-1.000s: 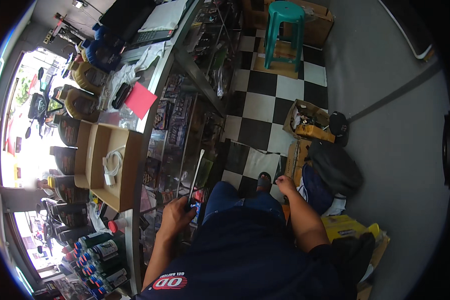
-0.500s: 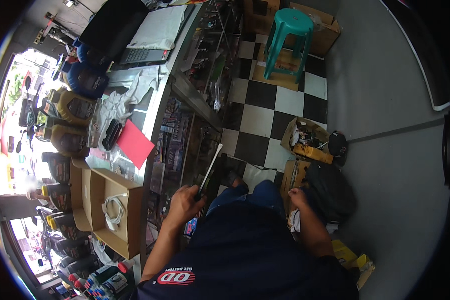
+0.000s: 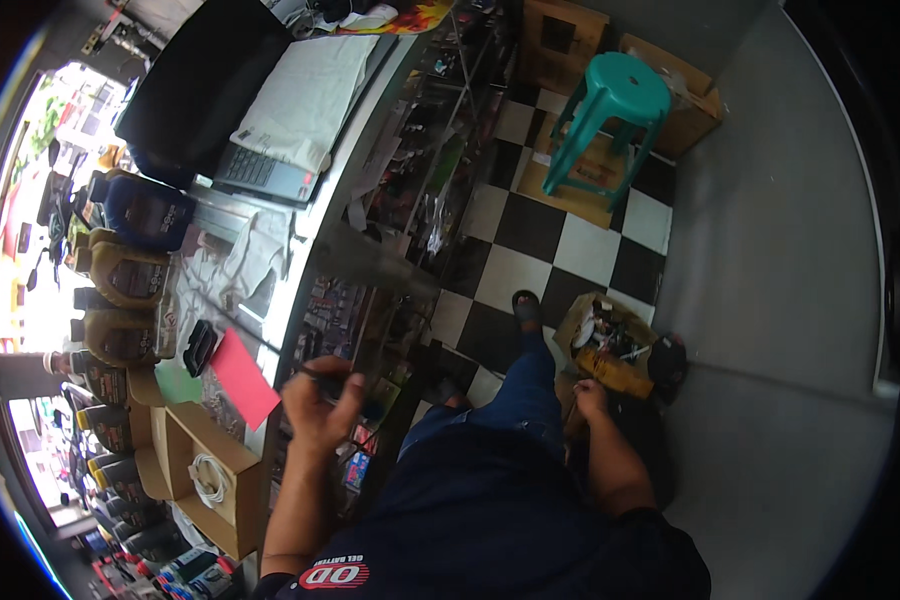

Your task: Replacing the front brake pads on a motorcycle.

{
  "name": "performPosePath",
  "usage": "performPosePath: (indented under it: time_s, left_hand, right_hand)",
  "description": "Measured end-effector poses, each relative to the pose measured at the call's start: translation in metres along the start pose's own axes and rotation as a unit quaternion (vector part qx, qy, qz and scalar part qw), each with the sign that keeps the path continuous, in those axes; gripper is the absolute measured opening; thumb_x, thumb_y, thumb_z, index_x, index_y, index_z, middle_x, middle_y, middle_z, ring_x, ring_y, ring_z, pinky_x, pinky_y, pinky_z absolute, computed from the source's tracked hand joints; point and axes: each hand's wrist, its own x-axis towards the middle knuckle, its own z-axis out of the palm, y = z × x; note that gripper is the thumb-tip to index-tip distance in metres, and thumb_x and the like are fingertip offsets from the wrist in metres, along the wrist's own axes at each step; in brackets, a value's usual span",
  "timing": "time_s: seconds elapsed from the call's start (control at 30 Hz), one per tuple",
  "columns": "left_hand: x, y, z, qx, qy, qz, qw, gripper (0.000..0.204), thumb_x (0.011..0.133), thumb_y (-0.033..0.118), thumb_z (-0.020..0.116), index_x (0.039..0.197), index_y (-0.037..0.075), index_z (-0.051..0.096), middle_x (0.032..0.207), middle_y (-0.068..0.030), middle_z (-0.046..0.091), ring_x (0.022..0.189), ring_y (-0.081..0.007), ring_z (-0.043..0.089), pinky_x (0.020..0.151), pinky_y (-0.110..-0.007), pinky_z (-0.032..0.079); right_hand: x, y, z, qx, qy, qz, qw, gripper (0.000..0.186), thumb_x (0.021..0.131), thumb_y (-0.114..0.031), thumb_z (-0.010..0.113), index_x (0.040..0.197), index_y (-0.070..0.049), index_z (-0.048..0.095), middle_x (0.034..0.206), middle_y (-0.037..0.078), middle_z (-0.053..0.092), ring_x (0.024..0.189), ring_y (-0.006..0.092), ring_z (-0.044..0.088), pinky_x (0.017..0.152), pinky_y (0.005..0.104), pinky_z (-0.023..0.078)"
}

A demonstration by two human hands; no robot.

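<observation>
Ten o'clock: left hand (image 3: pixel 318 414) clasps dark-handled tool (image 3: pixel 321 380), blurred, pointing over counter (image 3: pixel 305 225); careless swing might sweep black case (image 3: pixel 200 346) off. One o'clock: right hand (image 3: pixel 590 398), can't tell whether grasping anything.

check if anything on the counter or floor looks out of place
A rumpled white sheet lies across the open laptop's keyboard, odd because it hides part of the keys. On the floor, the open cardboard box looks untidy, its mixed contents jumbled together. No spill shows.
</observation>
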Motion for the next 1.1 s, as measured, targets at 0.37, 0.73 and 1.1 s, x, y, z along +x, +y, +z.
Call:
performPosePath:
  time_s: [0.37, 0.73, 1.1]
  left_hand:
    - [0.149, -0.026, 0.048, 0.026, 0.289, -0.101, 0.952, 0.004, 0.087, 0.001, 0.063, 0.09, 0.003, 0.061, 0.08, -0.0023, 0.058, 0.071, -0.0113, 0.054, 0.068, -0.026, 0.045]
    - [0.165, -0.038, 0.051, 0.042, 0.358, -0.159, 0.919, 0.006, 0.088, 0.005, 0.056, 0.083, 0.004, 0.054, 0.072, -0.0012, 0.05, 0.064, -0.0106, 0.049, 0.062, -0.025, 0.041]
    - [0.178, -0.033, 0.059, 0.041, 0.378, -0.186, 0.906, 0.015, 0.085, 0.018, 0.058, 0.088, 0.005, 0.05, 0.069, -0.003, 0.048, 0.059, -0.0089, 0.045, 0.057, -0.023, 0.036]
  right_hand:
    - [0.216, -0.173, -0.028, -0.026, -0.095, -0.128, 0.987, 0.028, 0.087, -0.021, 0.073, 0.111, -0.008, 0.072, 0.103, 0.015, 0.075, 0.1, 0.0307, 0.072, 0.091, 0.0385, 0.056]
    - [0.324, -0.328, 0.028, -0.029, -0.066, -0.309, 0.948, 0.02, 0.084, -0.014, 0.073, 0.102, -0.009, 0.066, 0.102, 0.013, 0.07, 0.099, 0.0347, 0.067, 0.087, 0.0448, 0.055]
    - [0.373, -0.476, 0.093, 0.039, 0.011, -0.392, 0.919, 0.016, 0.084, -0.011, 0.069, 0.098, -0.009, 0.061, 0.099, 0.014, 0.065, 0.096, 0.0355, 0.064, 0.084, 0.047, 0.053]
